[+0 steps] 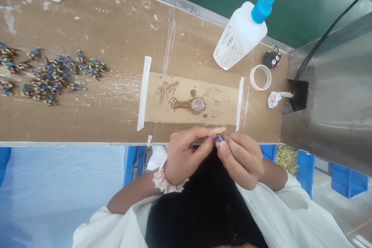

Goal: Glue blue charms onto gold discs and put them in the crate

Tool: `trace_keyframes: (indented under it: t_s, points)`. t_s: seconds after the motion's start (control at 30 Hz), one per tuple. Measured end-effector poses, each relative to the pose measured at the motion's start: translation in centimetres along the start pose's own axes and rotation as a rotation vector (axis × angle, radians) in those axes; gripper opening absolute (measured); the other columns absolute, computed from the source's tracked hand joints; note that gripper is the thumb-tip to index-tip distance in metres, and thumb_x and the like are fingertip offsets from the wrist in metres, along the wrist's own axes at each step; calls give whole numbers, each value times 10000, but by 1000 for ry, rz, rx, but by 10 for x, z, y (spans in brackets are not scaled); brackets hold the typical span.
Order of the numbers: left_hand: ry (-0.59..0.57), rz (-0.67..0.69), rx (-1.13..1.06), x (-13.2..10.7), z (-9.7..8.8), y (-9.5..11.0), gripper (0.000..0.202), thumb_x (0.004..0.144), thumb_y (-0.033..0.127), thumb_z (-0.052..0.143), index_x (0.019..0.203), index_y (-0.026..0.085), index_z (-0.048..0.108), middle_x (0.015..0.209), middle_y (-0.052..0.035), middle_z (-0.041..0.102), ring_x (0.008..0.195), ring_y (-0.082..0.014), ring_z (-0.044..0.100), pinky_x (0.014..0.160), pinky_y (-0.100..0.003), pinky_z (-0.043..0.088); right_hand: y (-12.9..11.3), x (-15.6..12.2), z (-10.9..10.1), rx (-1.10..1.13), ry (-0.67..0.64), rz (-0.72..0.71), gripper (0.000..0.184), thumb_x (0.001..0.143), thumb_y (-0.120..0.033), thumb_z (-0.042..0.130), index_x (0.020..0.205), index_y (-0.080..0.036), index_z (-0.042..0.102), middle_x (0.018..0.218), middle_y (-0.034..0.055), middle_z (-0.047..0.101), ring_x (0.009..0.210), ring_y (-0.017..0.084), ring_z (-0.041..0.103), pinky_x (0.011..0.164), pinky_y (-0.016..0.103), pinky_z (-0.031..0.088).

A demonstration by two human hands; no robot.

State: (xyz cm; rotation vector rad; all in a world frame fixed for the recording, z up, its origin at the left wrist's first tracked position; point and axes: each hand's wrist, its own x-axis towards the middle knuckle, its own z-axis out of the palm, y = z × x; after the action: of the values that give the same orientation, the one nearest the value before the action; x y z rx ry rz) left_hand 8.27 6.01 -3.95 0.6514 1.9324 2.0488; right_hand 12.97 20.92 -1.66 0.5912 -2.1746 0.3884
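Note:
Both my hands meet at the table's front edge, pinching one small blue and yellow figurine (220, 138) between their fingertips. My left hand (188, 151) is closed on its left side, thumb and forefinger touching it; a pinkish-red spot shows there. From the right, my right hand (242, 159) grips it with thumb and fingers. Most of the figurine is hidden by the fingers. Just beyond lies a strip of cardboard (223, 114), taped at both ends, with a wet brown patch and a small round puddle of clear liquid (198, 104) on it.
Several similar small figurines (50, 77) are heaped at the left. A white glue bottle (240, 35) with a blue nozzle stands at the back, near a tape roll (260, 77), a black toy (271, 59) and a whitish flower-like piece (274, 99). A metal box (334, 85) bounds the right.

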Motion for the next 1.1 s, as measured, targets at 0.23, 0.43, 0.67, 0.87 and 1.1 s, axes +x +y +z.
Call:
trace_keyframes:
  t_s: [0.23, 0.43, 0.67, 0.87, 1.1]
  points:
    - [-36, -47, -82, 0, 1, -4, 307, 855, 43, 626, 1058, 254, 718, 1003, 17, 781, 857, -100, 748, 802, -133, 592, -3, -3, 4, 1, 62, 63, 227, 783, 53, 658, 670, -124, 572, 691, 48, 621, 649, 163, 661, 464, 251, 570]
    - [-15, -111, -117, 3, 7, -3, 184, 861, 116, 641, 992, 202, 738, 984, -38, 782, 882, -163, 754, 796, -207, 623, -1, -7, -2, 56, -5, 121, 163, 775, 72, 652, 758, -86, 613, 703, 78, 624, 663, 178, 664, 522, 274, 591]
    - [-28, -162, -163, 6, 11, -1, 147, 887, 181, 617, 978, 184, 733, 992, -67, 779, 850, -189, 758, 733, -264, 652, 1, -7, -11, 95, -92, 215, 199, 823, 31, 631, 978, -93, 611, 690, 51, 641, 656, 168, 652, 547, 286, 593]
    - [-143, -147, -135, 13, 9, 1, 195, 902, 195, 606, 1055, 188, 727, 1001, -71, 778, 762, -168, 759, 686, -229, 650, 1, -6, -18, 197, -50, 542, 237, 842, 7, 627, 1016, -154, 630, 765, 42, 690, 676, 138, 660, 574, 236, 573]
    - [-132, -300, -320, 15, 13, -1, 172, 872, 250, 676, 1021, 175, 718, 982, -72, 781, 710, -171, 760, 659, -221, 650, 4, 2, -21, 344, -54, 791, 126, 853, -58, 631, 875, -181, 621, 718, 5, 678, 586, 111, 630, 545, 218, 543]
